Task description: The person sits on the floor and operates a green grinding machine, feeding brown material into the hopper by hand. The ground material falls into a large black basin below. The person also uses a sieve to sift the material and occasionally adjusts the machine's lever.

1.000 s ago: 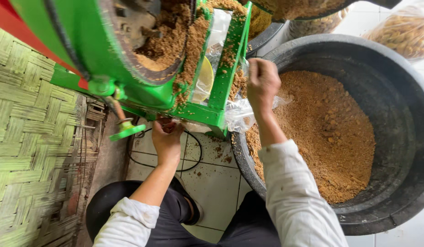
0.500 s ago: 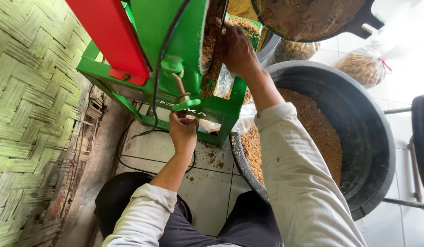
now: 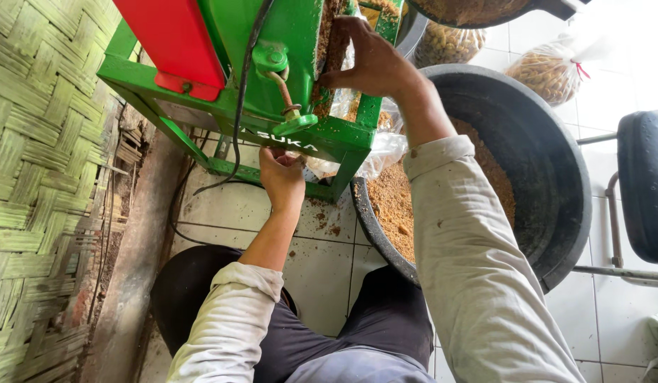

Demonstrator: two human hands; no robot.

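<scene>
Green machine (image 3: 286, 85): right hand (image 3: 371, 60) raised, left hand (image 3: 281, 177) under frame.

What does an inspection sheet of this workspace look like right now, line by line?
Surface: white tiled floor, brown crumbs scattered.
Job's things: green machine caked with brown meal; black tub partly filled with it.
Clutter: clear bags of grain.
Grippers: left hand under the frame; right hand at the chute.
Cables: black cable hanging to the floor.
Surroundings: woven bamboo wall; black chair.
</scene>
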